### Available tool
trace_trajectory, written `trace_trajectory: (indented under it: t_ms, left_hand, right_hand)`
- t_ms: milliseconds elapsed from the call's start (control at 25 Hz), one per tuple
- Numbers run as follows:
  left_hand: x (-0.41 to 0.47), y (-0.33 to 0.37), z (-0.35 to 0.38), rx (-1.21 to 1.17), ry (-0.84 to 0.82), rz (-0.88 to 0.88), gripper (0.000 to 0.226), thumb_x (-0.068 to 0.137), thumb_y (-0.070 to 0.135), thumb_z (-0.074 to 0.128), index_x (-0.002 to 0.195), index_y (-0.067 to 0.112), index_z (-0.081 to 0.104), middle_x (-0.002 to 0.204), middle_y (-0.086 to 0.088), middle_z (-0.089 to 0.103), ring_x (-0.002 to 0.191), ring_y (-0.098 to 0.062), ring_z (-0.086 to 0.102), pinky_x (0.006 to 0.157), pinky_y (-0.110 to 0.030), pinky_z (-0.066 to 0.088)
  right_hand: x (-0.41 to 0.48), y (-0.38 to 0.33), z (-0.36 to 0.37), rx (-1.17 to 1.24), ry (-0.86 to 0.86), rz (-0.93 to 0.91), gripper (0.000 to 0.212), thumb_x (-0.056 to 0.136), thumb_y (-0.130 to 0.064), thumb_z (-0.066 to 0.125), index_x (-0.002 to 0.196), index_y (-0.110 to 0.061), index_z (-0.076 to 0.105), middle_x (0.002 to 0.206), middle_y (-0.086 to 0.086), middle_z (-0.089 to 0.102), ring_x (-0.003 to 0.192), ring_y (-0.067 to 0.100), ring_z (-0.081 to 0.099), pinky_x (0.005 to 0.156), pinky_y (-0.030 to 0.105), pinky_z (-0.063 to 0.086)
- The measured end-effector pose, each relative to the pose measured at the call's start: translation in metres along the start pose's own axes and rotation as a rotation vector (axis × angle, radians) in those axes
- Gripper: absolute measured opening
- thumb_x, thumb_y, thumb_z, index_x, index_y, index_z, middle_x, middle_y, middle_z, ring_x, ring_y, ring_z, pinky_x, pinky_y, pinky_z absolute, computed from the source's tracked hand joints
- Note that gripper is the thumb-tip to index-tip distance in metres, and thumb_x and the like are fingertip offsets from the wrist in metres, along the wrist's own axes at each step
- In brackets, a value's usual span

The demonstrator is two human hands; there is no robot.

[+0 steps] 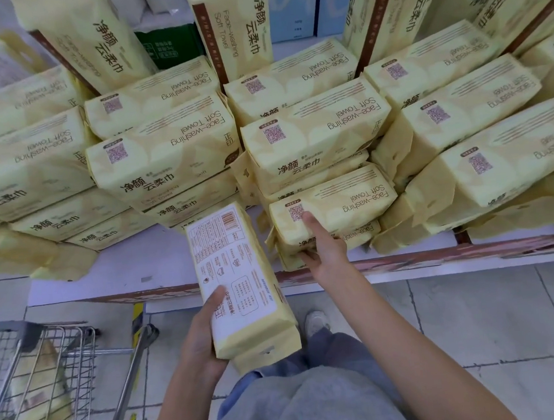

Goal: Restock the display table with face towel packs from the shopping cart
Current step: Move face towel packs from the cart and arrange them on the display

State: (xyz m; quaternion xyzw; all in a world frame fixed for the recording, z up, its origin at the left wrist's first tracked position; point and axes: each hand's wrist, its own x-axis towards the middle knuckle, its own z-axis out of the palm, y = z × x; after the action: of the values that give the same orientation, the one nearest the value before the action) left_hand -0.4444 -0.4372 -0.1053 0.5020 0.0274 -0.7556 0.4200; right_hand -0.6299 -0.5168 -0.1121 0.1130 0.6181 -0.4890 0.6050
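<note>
Stacked towel packs (316,136) on display table (159,263)

Upside-down "Face-washing Soft Towel" tops the stacked packs (315,132) on the surface (159,263) from 9 to 3 o'clock, the front pack (346,208) included, "净颜云柔巾" marks their near sides and the upright packs (233,29) at 12 o'clock, and "正印" stands on the lifted pack (238,280) at 6 o'clock.

Bright, even overhead light with soft, faint shadows; wide-angle bending bows the frame edges, and the corners look smeared and soft.
</note>
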Motion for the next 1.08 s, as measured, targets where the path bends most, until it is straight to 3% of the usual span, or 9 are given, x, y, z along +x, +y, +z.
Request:
trace_trajectory:
  t_ms: [160, 320, 440, 480, 600, 720, 840, 960, 1080]
  left_hand:
    - [-0.002, -0.002, 0.002, 0.006, 0.012, 0.007, 0.035, 0.070, 0.020, 0.065, 0.105, 0.013, 0.063, 0.096, -0.013, 0.075, 0.078, -0.028, 0.073, 0.054, -0.040, 0.058]
    - [-0.004, -0.004, 0.000, 0.023, 0.019, 0.019, 0.035, 0.071, 0.020, 0.065, 0.105, 0.014, 0.063, 0.098, -0.012, 0.074, 0.080, -0.027, 0.073, 0.055, -0.039, 0.058]
    - [-0.005, -0.006, 0.000, 0.037, 0.022, 0.032, 0.036, 0.070, 0.020, 0.066, 0.106, 0.013, 0.063, 0.101, -0.012, 0.074, 0.083, -0.027, 0.073, 0.057, -0.040, 0.059]
    - [-0.005, -0.007, 0.000, 0.037, 0.020, 0.035, 0.037, 0.070, 0.020, 0.066, 0.107, 0.013, 0.063, 0.102, -0.013, 0.073, 0.084, -0.028, 0.072, 0.058, -0.040, 0.059]
    - [-0.008, -0.010, -0.001, 0.023, 0.014, 0.044, 0.038, 0.069, 0.020, 0.067, 0.106, 0.013, 0.064, 0.101, -0.013, 0.073, 0.084, -0.028, 0.072, 0.056, -0.040, 0.058]
    - [-0.009, -0.014, -0.001, 0.017, 0.010, 0.052, 0.038, 0.069, 0.020, 0.067, 0.106, 0.012, 0.064, 0.101, -0.013, 0.073, 0.084, -0.028, 0.072, 0.057, -0.040, 0.058]
    - [-0.010, -0.016, -0.001, 0.015, 0.011, 0.060, 0.038, 0.069, 0.020, 0.066, 0.106, 0.012, 0.064, 0.100, -0.013, 0.074, 0.083, -0.028, 0.073, 0.057, -0.040, 0.059]
    - [-0.012, -0.017, -0.001, 0.038, 0.012, 0.076, 0.038, 0.068, 0.020, 0.067, 0.105, 0.012, 0.064, 0.099, -0.013, 0.074, 0.082, -0.027, 0.073, 0.056, -0.039, 0.059]
    - [-0.016, -0.015, -0.003, 0.133, 0.032, 0.119, 0.043, 0.065, 0.019, 0.069, 0.107, 0.009, 0.063, 0.099, -0.014, 0.074, 0.083, -0.029, 0.072, 0.057, -0.037, 0.059]
  right_hand:
    - [0.001, -0.005, -0.006, -0.032, -0.047, 0.024, 0.066, 0.077, -0.028, 0.077, 0.132, -0.009, 0.045, 0.130, 0.012, 0.056, 0.114, 0.028, 0.056, 0.065, 0.035, 0.052]
    - [0.005, -0.008, -0.014, -0.121, -0.004, 0.007, 0.074, 0.076, -0.037, 0.077, 0.136, -0.013, 0.040, 0.127, 0.007, 0.050, 0.125, 0.029, 0.047, 0.084, 0.044, 0.046]
    - [0.008, -0.011, -0.023, -0.150, 0.017, 0.027, 0.085, 0.072, -0.041, 0.079, 0.140, -0.016, 0.035, 0.140, 0.007, 0.040, 0.130, 0.029, 0.037, 0.100, 0.051, 0.042]
    - [0.007, -0.012, -0.025, -0.168, -0.021, 0.056, 0.080, 0.071, -0.043, 0.079, 0.136, -0.016, 0.040, 0.141, 0.010, 0.038, 0.130, 0.030, 0.036, 0.099, 0.053, 0.043]
    - [0.002, -0.015, -0.026, -0.170, -0.149, 0.126, 0.052, 0.073, -0.045, 0.076, 0.105, -0.016, 0.049, 0.132, 0.016, 0.038, 0.120, 0.033, 0.040, 0.072, 0.045, 0.051]
    - [0.005, -0.022, -0.027, -0.096, -0.181, 0.151, 0.065, 0.072, -0.042, 0.078, 0.113, -0.014, 0.037, 0.138, 0.020, 0.034, 0.134, 0.037, 0.031, 0.087, 0.050, 0.045]
    - [0.007, -0.028, -0.026, -0.057, -0.155, 0.161, 0.069, 0.070, -0.038, 0.080, 0.115, -0.015, 0.034, 0.142, 0.023, 0.032, 0.134, 0.041, 0.031, 0.103, 0.052, 0.037]
    - [0.004, -0.026, -0.027, -0.071, -0.158, 0.161, 0.068, 0.071, -0.040, 0.079, 0.114, -0.013, 0.034, 0.142, 0.022, 0.034, 0.133, 0.039, 0.034, 0.098, 0.050, 0.040]
    - [-0.003, -0.021, -0.029, -0.086, -0.169, 0.162, 0.067, 0.073, -0.043, 0.077, 0.121, -0.018, 0.037, 0.142, 0.019, 0.038, 0.131, 0.033, 0.038, 0.081, 0.052, 0.047]
